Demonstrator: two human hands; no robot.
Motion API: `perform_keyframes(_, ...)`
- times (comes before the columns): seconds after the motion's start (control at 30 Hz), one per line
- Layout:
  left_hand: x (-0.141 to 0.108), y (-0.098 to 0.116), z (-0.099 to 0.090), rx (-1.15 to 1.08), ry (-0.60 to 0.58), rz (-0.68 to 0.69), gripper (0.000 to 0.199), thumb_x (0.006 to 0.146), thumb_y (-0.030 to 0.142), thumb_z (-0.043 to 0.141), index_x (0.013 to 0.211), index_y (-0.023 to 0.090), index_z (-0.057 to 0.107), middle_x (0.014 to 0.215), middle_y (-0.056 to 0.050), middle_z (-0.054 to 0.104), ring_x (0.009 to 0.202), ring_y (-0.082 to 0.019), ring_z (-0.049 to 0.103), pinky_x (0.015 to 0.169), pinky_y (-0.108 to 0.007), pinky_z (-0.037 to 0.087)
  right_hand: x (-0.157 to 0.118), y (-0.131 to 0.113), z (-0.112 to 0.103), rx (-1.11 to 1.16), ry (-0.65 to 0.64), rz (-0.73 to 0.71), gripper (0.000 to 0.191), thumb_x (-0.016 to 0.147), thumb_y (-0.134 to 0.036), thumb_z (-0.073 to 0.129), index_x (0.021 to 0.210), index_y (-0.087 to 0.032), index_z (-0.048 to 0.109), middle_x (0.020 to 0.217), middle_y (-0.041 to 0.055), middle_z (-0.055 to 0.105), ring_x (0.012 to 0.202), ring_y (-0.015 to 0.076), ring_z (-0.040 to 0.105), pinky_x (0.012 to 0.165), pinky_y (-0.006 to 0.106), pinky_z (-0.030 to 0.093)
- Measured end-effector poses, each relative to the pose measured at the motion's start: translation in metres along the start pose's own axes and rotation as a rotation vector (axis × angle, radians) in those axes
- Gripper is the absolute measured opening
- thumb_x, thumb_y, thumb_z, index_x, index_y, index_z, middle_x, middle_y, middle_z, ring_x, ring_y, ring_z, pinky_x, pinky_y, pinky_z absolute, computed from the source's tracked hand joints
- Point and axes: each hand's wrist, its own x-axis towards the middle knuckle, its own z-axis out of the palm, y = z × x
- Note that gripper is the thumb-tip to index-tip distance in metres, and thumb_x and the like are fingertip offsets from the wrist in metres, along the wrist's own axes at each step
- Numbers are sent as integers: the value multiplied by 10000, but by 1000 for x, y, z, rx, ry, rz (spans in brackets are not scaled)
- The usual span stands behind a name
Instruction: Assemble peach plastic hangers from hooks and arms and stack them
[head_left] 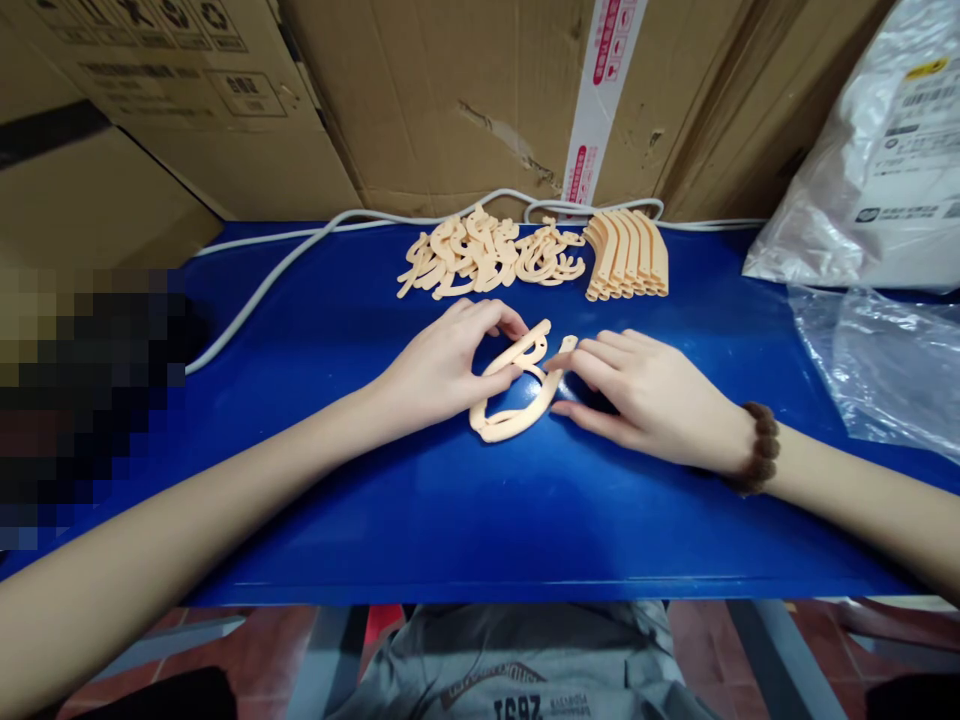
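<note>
Beige curved plastic pieces (517, 425), joined into a rough open loop, lie low over the blue tabletop between my hands. My left hand (457, 355) pinches the loop's left side, with the thumb across its middle and the fingers behind. My right hand (637, 390) closes its fingertips and thumb on the curved right arm of the loop, near its upper end. A smaller curved piece shows inside the loop, partly hidden by the left thumb. A brown beaded bracelet circles my right wrist.
Behind my hands are a loose heap of small beige curved parts (469, 250) and a neat row of curved tubes (628, 252). A white cable (285, 265) runs along the back, before cardboard boxes (450, 100). Plastic bags (862, 170) stand at right.
</note>
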Motion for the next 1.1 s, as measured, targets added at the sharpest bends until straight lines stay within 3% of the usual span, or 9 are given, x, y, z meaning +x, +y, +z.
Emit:
perform_keyframes(0.2,6,-16,-11,-7,-30,53,214,918,284,620,1101,185,668,1080,-32,709,956,-182,633,860,-304,473,0,17,1,-97,15,98,363,1011,-379,461,1204,-120,626,950,95,677,843,228,586,769,335,391)
perform_keyframes(0.43,9,-30,-14,8,13,54,199,936,242,583,1096,176,681,1118,-60,725,1043,-206,657,910,-325,485,0,9,-2,-49,3,-45,332,1031,-345,418,1036,-148,685,861,72,658,786,202,543,741,318,382)
perform_keyframes(0.73,8,-27,-18,140,35,118,205,934,320,568,1063,194,666,1155,-73,682,1114,-244,610,981,-391,437,1,11,2,-6,-26,-20,341,1042,-346,390,1057,-139,661,888,75,654,811,198,576,777,309,413)
perform_keyframes(0.83,9,-26,-21,253,91,40,234,943,383,548,1068,237,682,1199,-70,646,1177,-288,554,1013,-465,389,1,11,3,30,-39,-12,351,1045,-353,377,1085,-129,645,915,82,654,820,196,591,781,306,430)
perform_keyframes(0.93,9,-30,-23,334,182,-71,268,956,425,513,1099,286,692,1167,-70,631,1117,-311,546,967,-497,401,1,11,3,43,-55,-11,348,1048,-346,367,1097,-130,636,919,83,650,824,194,593,783,304,439)
perform_keyframes(1.1,11,-36,-23,401,260,-81,299,957,463,513,1101,300,718,1121,-82,629,1093,-345,539,947,-531,398,1,12,3,34,-46,-15,339,1048,-338,370,1100,-129,631,919,79,650,824,194,598,770,305,442)
